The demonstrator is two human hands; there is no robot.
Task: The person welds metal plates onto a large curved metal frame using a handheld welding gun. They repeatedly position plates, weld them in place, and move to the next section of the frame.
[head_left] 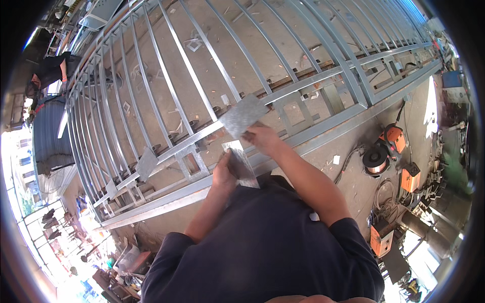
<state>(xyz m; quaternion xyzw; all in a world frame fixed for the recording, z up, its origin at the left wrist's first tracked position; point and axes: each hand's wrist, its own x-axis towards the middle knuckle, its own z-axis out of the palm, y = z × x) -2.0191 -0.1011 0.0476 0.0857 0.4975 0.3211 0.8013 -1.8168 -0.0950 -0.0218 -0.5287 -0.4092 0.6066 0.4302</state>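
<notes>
A long metal frame of parallel bars [174,70] stretches across the view in front of me. My right hand [263,140] pinches the near corner of a flat grey metal plate [245,115], which lies over the frame's lower rail. Close to my body, my left hand [223,174] grips a stack of similar metal plates [241,165], tilted with one bright edge up; how many it holds I cannot tell. Farther left, another grey plate [146,164] rests on the same rail, and a smaller-looking plate [111,188] sits beyond it.
To the right are a wire spool [375,159], an orange machine [395,137], an orange box [410,179] and coiled cables [386,196]. Along my side runs the frame's outer beam [166,209]. At far left, a person in dark clothes [53,68] is near stacked ribbed sheets [50,134].
</notes>
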